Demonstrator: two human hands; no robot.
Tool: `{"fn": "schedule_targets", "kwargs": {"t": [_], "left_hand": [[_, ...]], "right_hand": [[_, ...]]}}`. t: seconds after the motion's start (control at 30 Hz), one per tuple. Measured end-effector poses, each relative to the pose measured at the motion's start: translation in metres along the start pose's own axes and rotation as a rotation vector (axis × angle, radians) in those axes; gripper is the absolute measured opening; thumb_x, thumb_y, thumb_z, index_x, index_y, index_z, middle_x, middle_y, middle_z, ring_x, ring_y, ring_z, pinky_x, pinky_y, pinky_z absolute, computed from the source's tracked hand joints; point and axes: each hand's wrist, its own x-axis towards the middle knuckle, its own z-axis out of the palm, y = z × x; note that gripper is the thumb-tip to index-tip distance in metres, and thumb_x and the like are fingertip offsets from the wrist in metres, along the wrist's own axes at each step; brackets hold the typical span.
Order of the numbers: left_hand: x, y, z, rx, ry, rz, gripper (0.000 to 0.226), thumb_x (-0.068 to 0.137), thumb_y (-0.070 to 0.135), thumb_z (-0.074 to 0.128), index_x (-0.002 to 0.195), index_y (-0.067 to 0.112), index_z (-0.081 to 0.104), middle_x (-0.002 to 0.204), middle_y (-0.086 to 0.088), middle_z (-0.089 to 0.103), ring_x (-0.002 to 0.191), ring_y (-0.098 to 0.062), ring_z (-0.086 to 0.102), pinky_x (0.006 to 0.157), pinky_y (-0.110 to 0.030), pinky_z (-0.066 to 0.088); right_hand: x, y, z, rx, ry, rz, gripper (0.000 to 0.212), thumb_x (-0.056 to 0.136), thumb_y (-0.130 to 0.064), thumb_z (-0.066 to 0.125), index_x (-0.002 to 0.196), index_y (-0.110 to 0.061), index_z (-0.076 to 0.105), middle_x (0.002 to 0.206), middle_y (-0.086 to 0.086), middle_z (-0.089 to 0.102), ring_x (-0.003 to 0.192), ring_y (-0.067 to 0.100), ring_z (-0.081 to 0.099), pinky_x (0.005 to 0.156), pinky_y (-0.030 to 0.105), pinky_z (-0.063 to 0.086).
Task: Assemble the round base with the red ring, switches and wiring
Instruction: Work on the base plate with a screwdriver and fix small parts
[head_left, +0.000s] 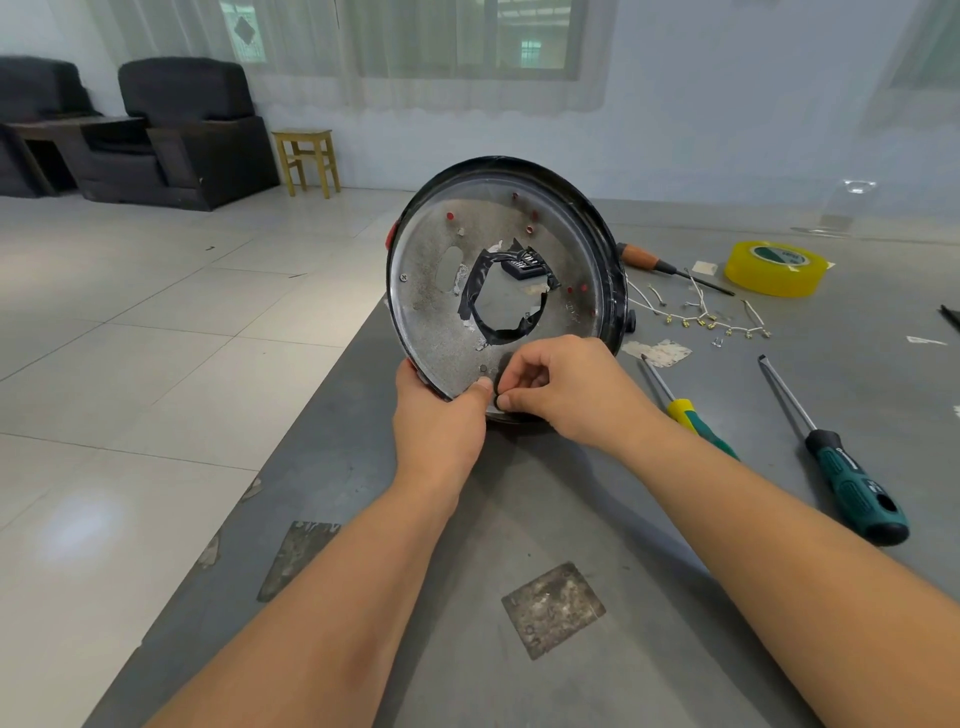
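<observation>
On the table (597, 519), one round base (498, 291) stands on edge; left hand (441, 415) grips its near rim, right hand (561, 389) pinches a small black part (501, 401). Right: three screwdrivers (852, 483), one tape roll (776, 267).

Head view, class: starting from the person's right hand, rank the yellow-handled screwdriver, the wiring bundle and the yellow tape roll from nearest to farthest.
Measured from the right hand:
1. Yellow-handled screwdriver: just right of the wrist, lying on the table.
2. Wiring bundle: farther back on the right, beside the round base.
3. Yellow tape roll: far right, toward the table's back.
</observation>
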Motion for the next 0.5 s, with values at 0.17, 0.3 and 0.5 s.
{"fn": "schedule_targets", "kwargs": {"t": [0.17,0.3,0.5], "left_hand": [[0.0017,-0.0007,-0.0001,-0.012,-0.010,-0.006,0.068,0.065,0.026,0.080,0.130,0.022,0.060,0.115,0.000,0.077,0.107,-0.026,0.075,0.098,-0.053,0.059],[0.0016,-0.0012,-0.0004,-0.009,-0.010,0.000,0.067,0.065,0.025,0.080,0.130,0.022,0.061,0.114,0.001,0.077,0.107,-0.025,0.075,0.098,-0.053,0.059],[-0.0004,0.0002,-0.0008,0.019,0.022,0.023,0.070,0.065,0.031,0.078,0.131,0.022,0.057,0.113,0.002,0.075,0.106,-0.023,0.074,0.097,-0.051,0.059]], "right_hand": [[-0.0006,0.0004,-0.0003,0.016,-0.006,-0.004,0.010,0.079,-0.020,0.087,0.081,-0.022,0.078,0.063,-0.015,0.063,0.062,-0.007,0.057,0.060,0.008,0.042],[-0.0015,0.0016,0.0004,0.041,0.009,-0.004,0.010,0.079,-0.018,0.086,0.082,-0.021,0.078,0.065,-0.015,0.064,0.061,-0.008,0.057,0.061,0.008,0.043],[-0.0059,0.0037,0.0050,0.011,0.008,-0.070,0.007,0.084,-0.018,0.082,0.089,-0.019,0.077,0.073,-0.015,0.064,0.068,-0.004,0.057,0.067,0.011,0.047]]}}
